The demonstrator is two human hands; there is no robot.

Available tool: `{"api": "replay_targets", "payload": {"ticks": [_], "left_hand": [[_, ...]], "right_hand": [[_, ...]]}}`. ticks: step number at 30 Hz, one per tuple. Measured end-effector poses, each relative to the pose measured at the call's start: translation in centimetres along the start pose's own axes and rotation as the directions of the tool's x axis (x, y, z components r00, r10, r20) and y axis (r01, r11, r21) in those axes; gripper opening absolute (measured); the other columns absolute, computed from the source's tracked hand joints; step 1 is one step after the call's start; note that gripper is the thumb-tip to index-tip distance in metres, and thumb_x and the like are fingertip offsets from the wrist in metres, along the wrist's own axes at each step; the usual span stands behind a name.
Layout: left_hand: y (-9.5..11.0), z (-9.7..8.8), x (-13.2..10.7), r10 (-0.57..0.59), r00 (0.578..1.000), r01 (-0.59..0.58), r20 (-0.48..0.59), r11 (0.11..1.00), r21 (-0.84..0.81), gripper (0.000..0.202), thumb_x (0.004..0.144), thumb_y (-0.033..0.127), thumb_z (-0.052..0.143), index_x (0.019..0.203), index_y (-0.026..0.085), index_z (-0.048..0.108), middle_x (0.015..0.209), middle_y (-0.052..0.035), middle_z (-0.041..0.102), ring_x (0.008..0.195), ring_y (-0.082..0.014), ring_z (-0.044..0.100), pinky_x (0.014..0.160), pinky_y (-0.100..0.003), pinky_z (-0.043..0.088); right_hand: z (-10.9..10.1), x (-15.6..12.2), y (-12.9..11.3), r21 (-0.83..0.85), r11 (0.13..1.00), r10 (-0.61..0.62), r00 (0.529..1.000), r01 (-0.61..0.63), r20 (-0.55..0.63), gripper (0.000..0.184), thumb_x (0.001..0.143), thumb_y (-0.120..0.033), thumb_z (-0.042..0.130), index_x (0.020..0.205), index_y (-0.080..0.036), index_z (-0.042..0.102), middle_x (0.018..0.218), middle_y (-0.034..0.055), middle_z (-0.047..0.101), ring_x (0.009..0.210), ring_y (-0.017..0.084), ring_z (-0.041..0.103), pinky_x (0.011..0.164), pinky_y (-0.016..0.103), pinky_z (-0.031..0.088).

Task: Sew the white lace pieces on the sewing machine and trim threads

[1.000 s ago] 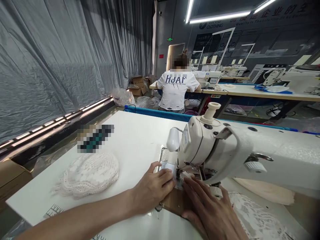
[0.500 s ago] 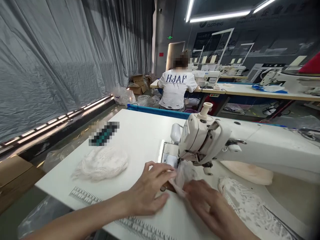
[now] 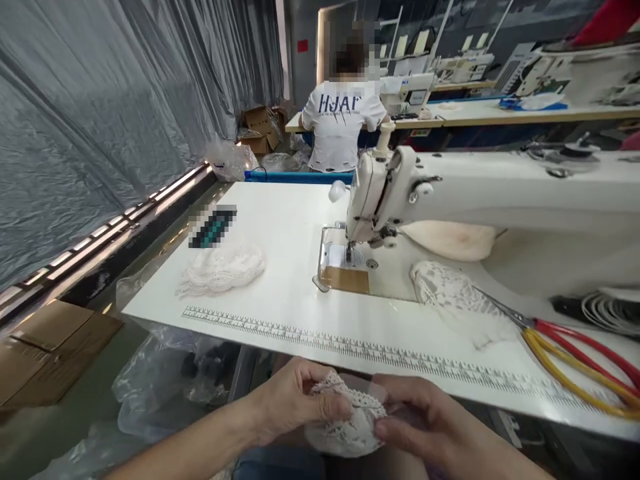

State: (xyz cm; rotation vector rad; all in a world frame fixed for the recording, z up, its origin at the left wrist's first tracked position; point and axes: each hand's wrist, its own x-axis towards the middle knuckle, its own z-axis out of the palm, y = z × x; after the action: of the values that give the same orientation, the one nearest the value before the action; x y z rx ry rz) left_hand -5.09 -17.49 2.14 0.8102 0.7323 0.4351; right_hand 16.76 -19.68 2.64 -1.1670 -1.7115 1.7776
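A white lace piece (image 3: pixel 345 423) is held between both hands, low in front of the table edge. My left hand (image 3: pixel 297 403) pinches its upper left side, thumb on top. On its right edge my right hand (image 3: pixel 413 417) is closed, the thumb pressing the fabric. Beyond the hands stands a white sewing machine (image 3: pixel 370 193), its presser foot and needle area bare of cloth. A folded stack of white lace (image 3: pixel 225 267) lies on the left of the table, and another lace piece (image 3: pixel 450 287) rests right of the needle plate.
Scissors with red and yellow handles (image 3: pixel 575 360) lie at the table's right. A ruler strip (image 3: pixel 350 347) runs along the front edge. A cardboard box (image 3: pixel 50 353) and plastic bags (image 3: pixel 170 380) are on the left floor. A person in a white shirt (image 3: pixel 345 120) sits ahead.
Both hands have drawn back from the needle area to the front of the table, bringing the lace piece with them. The view has tilted downward, and the scissors now show.
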Motion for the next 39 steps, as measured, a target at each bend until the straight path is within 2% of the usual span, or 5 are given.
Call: {"api": "replay_targets", "payload": {"ticks": [9,13,17,34,39], "left_hand": [[-4.1,-0.5,-1.1,-0.069,0.994,0.059,-0.088,0.992,-0.11,0.035,0.061,0.04,0.081,0.072,0.009,0.07,0.065,-0.0047,0.065,0.059,-0.0107,0.056,0.06,-0.021,0.043],[-4.8,-0.6,-1.2,-0.124,0.992,0.123,-0.004,0.986,-0.11,0.038,0.057,0.035,0.084,0.084,0.012,0.07,0.069,-0.0035,0.067,0.06,-0.0088,0.058,0.06,-0.018,0.045],[-5.2,-0.4,-1.0,-0.19,0.981,0.191,0.042,0.981,-0.016,0.048,0.053,0.031,0.086,0.096,0.014,0.072,0.083,-0.0064,0.071,0.07,-0.0108,0.061,0.07,-0.02,0.048],[-5.2,-0.7,-0.7,-0.218,0.968,0.23,-0.123,0.968,0.098,0.042,0.052,0.036,0.084,0.086,0.014,0.074,0.068,-0.0037,0.068,0.06,-0.011,0.058,0.062,-0.023,0.046],[-4.9,-1.4,-1.2,-0.191,0.98,0.2,-0.063,0.952,0.233,0.042,0.056,0.032,0.082,0.093,0.015,0.073,0.075,-0.0035,0.068,0.067,-0.0132,0.059,0.067,-0.024,0.046]], "right_hand": [[1.3,-1.9,2.9,0.155,0.985,0.058,0.991,-0.076,0.117,0.023,0.077,-0.036,0.07,0.072,-0.014,0.066,0.07,-0.0021,0.05,0.063,0.01,0.044,0.056,0.021,0.032],[1.2,-2.3,3.1,0.26,0.963,0.034,0.989,-0.071,0.144,0.019,0.076,-0.032,0.071,0.075,-0.013,0.069,0.072,-0.0005,0.054,0.068,0.011,0.049,0.061,0.021,0.036],[1.4,-2.4,3.5,0.261,0.96,0.056,0.984,-0.1,0.169,0.019,0.075,-0.033,0.072,0.077,-0.014,0.07,0.074,-0.0006,0.056,0.069,0.011,0.05,0.062,0.021,0.037],[2.4,-1.3,4.9,0.113,0.991,0.045,0.981,-0.068,0.19,0.022,0.076,-0.035,0.071,0.071,-0.015,0.065,0.069,-0.0036,0.049,0.064,0.009,0.045,0.057,0.021,0.031],[2.3,-1.6,5.1,0.091,0.989,0.096,0.98,-0.113,0.174,0.023,0.081,-0.037,0.065,0.072,-0.017,0.063,0.069,-0.0038,0.046,0.061,0.008,0.042,0.054,0.021,0.031]]}}
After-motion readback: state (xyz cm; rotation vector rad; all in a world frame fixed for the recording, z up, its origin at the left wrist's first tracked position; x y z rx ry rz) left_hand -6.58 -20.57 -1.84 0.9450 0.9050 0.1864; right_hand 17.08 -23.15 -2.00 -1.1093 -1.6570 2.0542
